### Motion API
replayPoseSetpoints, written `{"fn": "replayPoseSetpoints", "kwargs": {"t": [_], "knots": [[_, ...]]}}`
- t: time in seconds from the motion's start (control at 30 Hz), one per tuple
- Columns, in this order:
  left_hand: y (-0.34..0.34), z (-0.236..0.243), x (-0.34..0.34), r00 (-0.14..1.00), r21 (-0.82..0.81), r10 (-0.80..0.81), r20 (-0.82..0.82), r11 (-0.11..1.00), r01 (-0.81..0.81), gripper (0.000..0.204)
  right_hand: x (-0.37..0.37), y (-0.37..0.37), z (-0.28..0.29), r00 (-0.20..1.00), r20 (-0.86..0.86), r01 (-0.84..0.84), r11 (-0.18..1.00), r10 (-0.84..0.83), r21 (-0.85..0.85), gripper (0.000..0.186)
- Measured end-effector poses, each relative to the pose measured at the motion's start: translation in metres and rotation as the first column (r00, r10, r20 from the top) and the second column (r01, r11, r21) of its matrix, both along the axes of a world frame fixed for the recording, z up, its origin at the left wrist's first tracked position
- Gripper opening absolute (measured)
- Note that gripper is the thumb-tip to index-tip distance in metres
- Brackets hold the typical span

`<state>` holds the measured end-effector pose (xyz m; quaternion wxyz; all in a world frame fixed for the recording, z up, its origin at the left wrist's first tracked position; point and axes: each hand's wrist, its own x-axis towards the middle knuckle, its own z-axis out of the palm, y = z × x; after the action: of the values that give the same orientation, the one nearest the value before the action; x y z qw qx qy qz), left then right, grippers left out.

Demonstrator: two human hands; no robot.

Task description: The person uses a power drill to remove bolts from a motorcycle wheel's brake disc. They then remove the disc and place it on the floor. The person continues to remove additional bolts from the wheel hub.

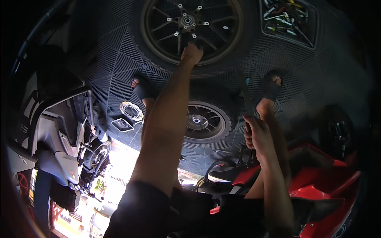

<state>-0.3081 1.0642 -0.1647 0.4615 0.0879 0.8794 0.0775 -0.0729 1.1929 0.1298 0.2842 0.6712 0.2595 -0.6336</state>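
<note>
A large motorcycle wheel with a dark tyre (138, 33) lies flat on the floor in front of me, its hub (187, 20) ringed by pale bolt mounts. My left hand (192, 54) reaches over the wheel's near side, just below the hub. Its fingers look curled, and whatever they hold is hidden. Lower and to the right, my right hand (257, 137) is closed round a long, narrow flat bar-like tool (245, 89) that points up toward the wheel. Dim light leaves the tool's exact kind unclear.
Nearer me lies a second wheel (197, 120). A brake disc (124, 110) and a small tray (115, 123) sit left of it. A tool tray (316, 25) full of hand tools stands far right. A grey motorcycle (51, 127) is left, a red one (313, 192) right. My sandalled feet flank the wheels.
</note>
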Motion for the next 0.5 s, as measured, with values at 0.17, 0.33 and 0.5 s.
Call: {"fn": "replayPoseSetpoints", "kwargs": {"t": [0.17, 0.33, 0.5], "knots": [[0.055, 0.169, -0.008, 0.943, -0.122, -0.327, 0.063, 0.935, 0.332, 0.068, 0.023, 0.027, 0.065, 0.970, -0.133, 0.231, 0.943, -0.203, 0.238, 0.039], [0.105, 0.338, -0.093, 0.784, 0.021, -0.449, 0.428, 0.873, 0.488, 0.080, 0.039, 0.064, 0.176, 0.836, -0.352, 0.505, 0.840, -0.420, 0.196, 0.043], [0.110, 0.366, -0.163, 0.621, -0.111, -0.044, 0.782, 0.972, 0.208, 0.058, 0.061, 0.075, 0.185, 0.920, -0.230, 0.380, 0.863, -0.317, 0.332, 0.039]]}}
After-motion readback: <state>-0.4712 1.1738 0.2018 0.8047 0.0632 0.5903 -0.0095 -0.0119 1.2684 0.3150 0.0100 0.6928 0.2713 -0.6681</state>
